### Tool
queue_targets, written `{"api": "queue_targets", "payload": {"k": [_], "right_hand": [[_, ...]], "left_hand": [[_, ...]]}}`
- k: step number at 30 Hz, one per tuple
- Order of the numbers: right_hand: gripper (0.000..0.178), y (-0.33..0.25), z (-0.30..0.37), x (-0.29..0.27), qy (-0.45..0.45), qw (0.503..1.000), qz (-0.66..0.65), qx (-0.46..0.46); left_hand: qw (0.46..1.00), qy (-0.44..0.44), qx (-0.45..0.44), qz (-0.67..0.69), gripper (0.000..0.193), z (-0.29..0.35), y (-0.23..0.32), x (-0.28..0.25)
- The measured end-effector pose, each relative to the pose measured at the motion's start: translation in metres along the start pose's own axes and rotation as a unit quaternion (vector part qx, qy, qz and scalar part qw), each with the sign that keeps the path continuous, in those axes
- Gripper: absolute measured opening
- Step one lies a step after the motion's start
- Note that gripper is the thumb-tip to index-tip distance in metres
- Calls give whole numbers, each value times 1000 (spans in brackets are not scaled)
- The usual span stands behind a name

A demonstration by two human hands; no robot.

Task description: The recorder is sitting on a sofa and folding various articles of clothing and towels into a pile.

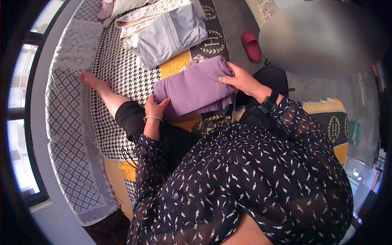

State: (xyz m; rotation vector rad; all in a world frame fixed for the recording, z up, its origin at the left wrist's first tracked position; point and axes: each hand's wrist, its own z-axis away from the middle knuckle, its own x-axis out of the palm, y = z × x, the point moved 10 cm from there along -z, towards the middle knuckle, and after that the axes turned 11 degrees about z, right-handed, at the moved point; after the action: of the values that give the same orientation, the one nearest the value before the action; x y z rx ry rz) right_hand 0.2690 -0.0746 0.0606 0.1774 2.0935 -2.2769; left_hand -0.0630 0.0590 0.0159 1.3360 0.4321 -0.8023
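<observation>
A folded purple cloth (194, 87) lies in front of me in a thick, roughly rectangular bundle; whether it is a garment or a shawl I cannot tell. Gathered folds show along its lower right edge. My left hand (156, 108), with a bracelet on the wrist, grips the near left corner, thumb on top. At the far right end my right hand (241, 79) holds the bundle, its thumb over the top and the other fingers at the edge. Just beyond the cloth sits a folded light grey garment (171, 34) with a ribbed strip across it.
Patterned covers in houndstooth (122, 77) and black and yellow (214, 41) spread over the seat. A white and grey diamond-patterned cover (73, 122) drapes the left side, near a window (24, 155). On the grey floor lies a red clog (251, 47). My bare leg (108, 92) stretches out left.
</observation>
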Motion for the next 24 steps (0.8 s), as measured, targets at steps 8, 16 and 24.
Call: {"api": "queue_targets", "payload": {"k": [8, 16, 24], "right_hand": [[62, 66, 18, 8, 17, 955, -218, 203], [55, 53, 27, 12, -18, 976, 35, 213], [40, -37, 31, 23, -46, 978, 200, -28]], "left_hand": [[956, 142, 222, -130, 62, 28, 53, -10], [955, 100, 205, -188, 58, 59, 78, -7], [987, -139, 5, 77, 78, 24, -10, 27]]}}
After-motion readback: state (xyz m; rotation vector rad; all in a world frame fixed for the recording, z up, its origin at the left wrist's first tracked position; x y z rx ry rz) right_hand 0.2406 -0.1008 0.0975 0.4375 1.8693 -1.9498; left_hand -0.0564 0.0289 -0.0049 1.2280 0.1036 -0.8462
